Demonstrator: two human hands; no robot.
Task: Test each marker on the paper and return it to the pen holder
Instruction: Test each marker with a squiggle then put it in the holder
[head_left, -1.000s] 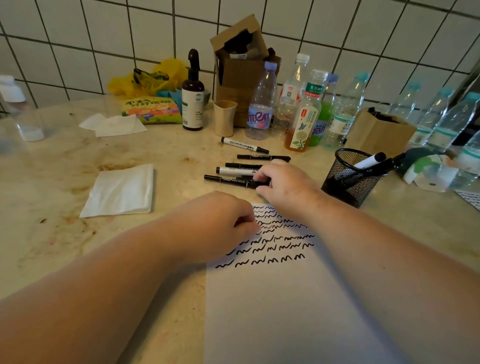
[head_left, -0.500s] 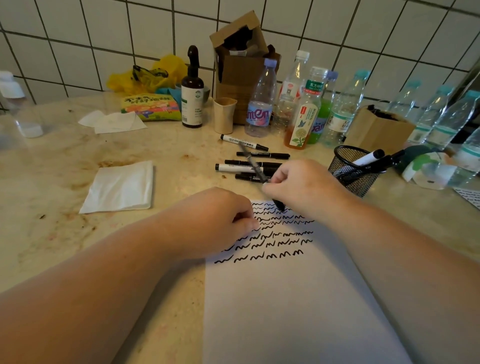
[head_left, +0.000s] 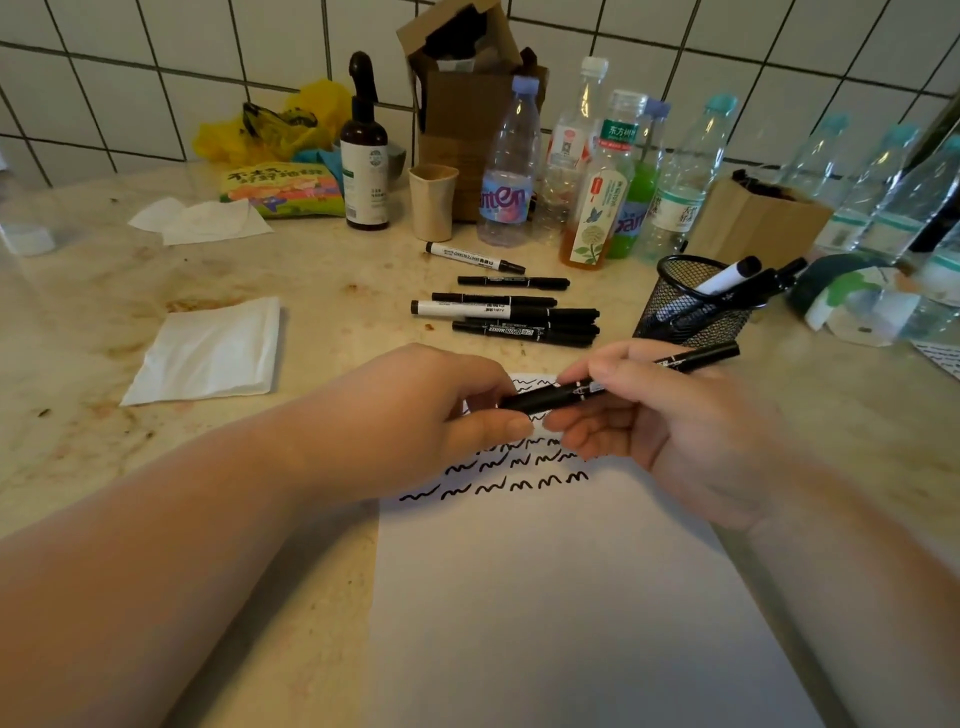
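A black marker (head_left: 691, 359) is held level above the white paper (head_left: 566, 597). My right hand (head_left: 670, 431) grips its middle, and my left hand (head_left: 431, 415) pinches its left end, the capped tip. Rows of black squiggles (head_left: 514, 480) cover the top of the paper, partly hidden by both hands. Several more markers (head_left: 511, 312) lie in a loose pile on the counter behind the paper. At the right stands a black mesh pen holder (head_left: 685, 306) with several markers leaning in it.
A folded white napkin (head_left: 208, 353) lies at the left. Along the tiled wall stand plastic bottles (head_left: 509, 171), a brown spray bottle (head_left: 365, 156), a paper cup (head_left: 432, 200), cardboard boxes (head_left: 758, 221) and a snack bag (head_left: 283, 189).
My right hand picked a marker out of the pile and brought it back over the paper. My left hand rose from the sheet and took hold of the marker's left end.
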